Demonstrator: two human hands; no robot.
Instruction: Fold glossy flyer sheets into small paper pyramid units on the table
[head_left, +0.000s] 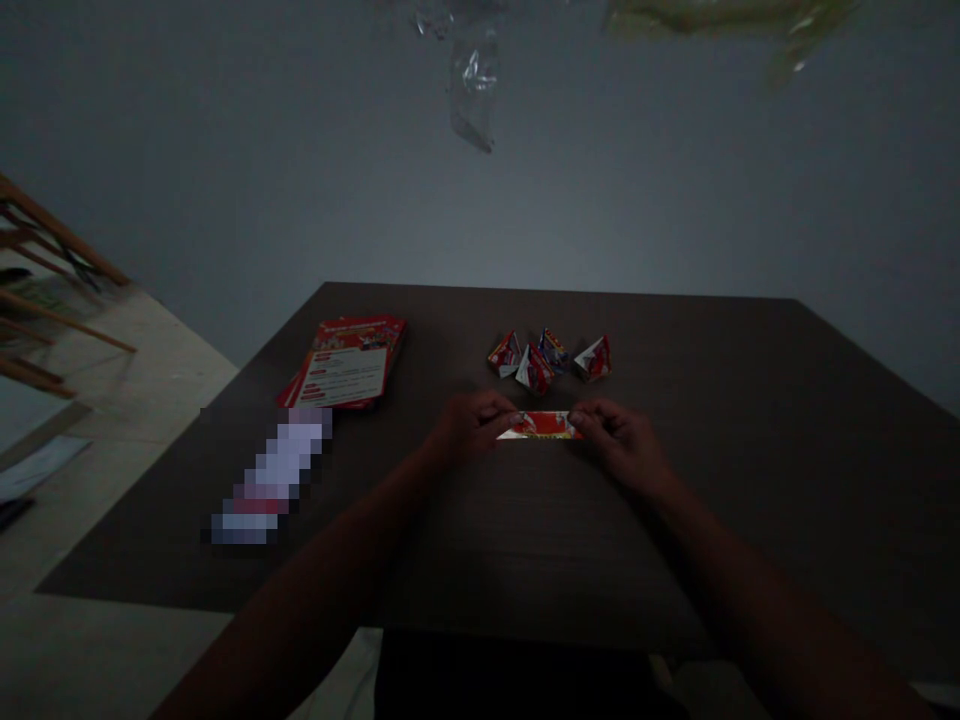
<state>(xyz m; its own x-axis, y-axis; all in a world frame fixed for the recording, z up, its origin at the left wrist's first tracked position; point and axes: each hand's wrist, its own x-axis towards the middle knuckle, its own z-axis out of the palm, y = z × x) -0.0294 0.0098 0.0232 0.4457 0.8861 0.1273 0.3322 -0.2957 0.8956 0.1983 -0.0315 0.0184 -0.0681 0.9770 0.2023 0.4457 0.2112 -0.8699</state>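
Note:
A narrow folded strip of red, yellow and white printed paper (541, 426) lies flat on the dark wooden table (750, 450). My left hand (466, 425) pinches its left end and my right hand (619, 440) pinches its right end, fingertips pressed down on it. Just beyond the strip sit several small folded paper triangles (550, 358) in the same print, close together. The light is dim.
A stack of red and white printed leaflets (346, 364) lies at the table's left, with a blurred-out strip (270, 478) in front of it. Wooden chair rails (45, 290) stand off the left edge. A clear plastic bag (472, 90) hangs by the wall.

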